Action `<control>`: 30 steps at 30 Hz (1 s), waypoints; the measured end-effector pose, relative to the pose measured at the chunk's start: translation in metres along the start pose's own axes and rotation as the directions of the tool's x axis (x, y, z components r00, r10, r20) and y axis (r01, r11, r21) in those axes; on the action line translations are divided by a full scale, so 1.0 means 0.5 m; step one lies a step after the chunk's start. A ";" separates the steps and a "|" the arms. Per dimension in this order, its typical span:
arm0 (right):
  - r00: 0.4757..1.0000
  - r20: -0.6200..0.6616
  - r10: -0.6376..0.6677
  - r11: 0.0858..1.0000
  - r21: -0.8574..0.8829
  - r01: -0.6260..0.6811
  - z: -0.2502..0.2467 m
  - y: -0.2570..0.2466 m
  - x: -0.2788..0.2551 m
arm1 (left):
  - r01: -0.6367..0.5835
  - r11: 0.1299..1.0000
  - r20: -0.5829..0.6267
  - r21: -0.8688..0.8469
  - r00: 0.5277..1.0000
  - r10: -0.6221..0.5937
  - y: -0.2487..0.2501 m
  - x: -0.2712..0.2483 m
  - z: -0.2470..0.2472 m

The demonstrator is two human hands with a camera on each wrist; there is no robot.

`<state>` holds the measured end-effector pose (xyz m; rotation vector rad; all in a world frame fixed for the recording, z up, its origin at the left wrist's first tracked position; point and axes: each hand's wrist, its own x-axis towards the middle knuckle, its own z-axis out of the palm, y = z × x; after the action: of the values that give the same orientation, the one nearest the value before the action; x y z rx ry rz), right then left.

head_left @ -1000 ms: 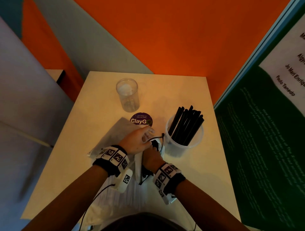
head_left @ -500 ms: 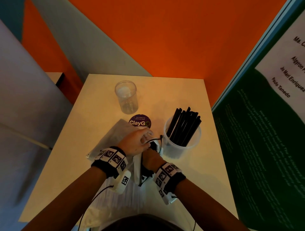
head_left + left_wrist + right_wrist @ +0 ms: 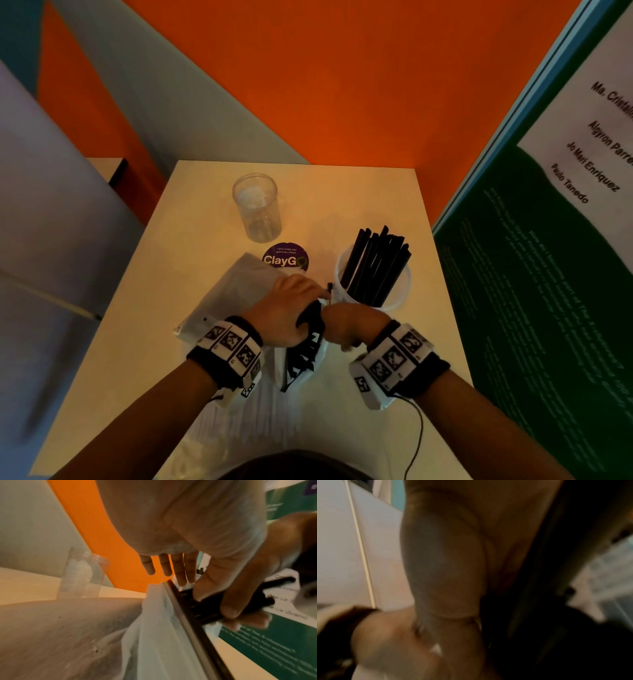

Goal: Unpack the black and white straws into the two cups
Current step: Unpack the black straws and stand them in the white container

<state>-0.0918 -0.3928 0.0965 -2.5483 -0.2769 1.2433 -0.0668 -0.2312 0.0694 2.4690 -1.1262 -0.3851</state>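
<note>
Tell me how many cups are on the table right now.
2. A clear, empty cup stands at the far left of the table; a white cup holding black straws stands right of the hands.

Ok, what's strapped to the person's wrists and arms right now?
Both forearms are bare, with no sleeves. The left wrist band and right wrist band are black cuffs carrying white blocks printed with black square fiducial markers. A white camera unit hangs off the right band, and a thin black cable runs from it toward the body. No gloves or rings are visible.
</note>
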 end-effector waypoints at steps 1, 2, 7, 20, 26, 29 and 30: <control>1.000 0.029 0.007 1.000 -0.005 -0.006 -0.012 -0.001 -0.017 | -0.014 1.000 0.023 0.011 1.000 0.014 0.007 0.000 0.006; 0.999 0.042 0.015 1.000 -0.003 -0.015 -0.024 -0.003 -0.035 | -0.013 1.000 0.040 0.016 0.999 0.013 0.013 0.003 0.014; 0.995 -0.063 -0.083 0.990 0.105 0.090 -0.067 -0.011 -0.109 | 0.068 0.996 0.024 -0.053 0.997 -0.067 0.040 0.033 0.026; 0.575 -0.808 -0.128 0.668 0.359 0.652 -0.078 -0.012 -0.154 | 0.171 0.889 -0.091 -0.425 0.969 -0.230 0.043 0.053 0.019; 0.459 -0.886 -0.070 0.307 0.418 0.855 -0.043 -0.020 -0.118 | 0.214 0.858 -0.096 -0.467 0.952 -0.290 0.059 0.067 0.013; 0.486 -0.870 -0.083 0.237 0.457 0.858 -0.012 -0.025 -0.099 | 0.203 0.803 -0.148 -0.560 0.930 -0.338 0.061 0.058 -0.007; 0.501 -0.861 -0.086 0.282 0.461 0.841 -0.003 -0.033 -0.091 | 0.192 0.789 -0.157 -0.583 0.927 -0.342 0.062 0.056 -0.012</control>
<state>-0.1188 -0.3909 0.1366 -1.5078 -0.1920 -0.0610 -0.0672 -0.2697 0.0868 2.0631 -0.4543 -0.3955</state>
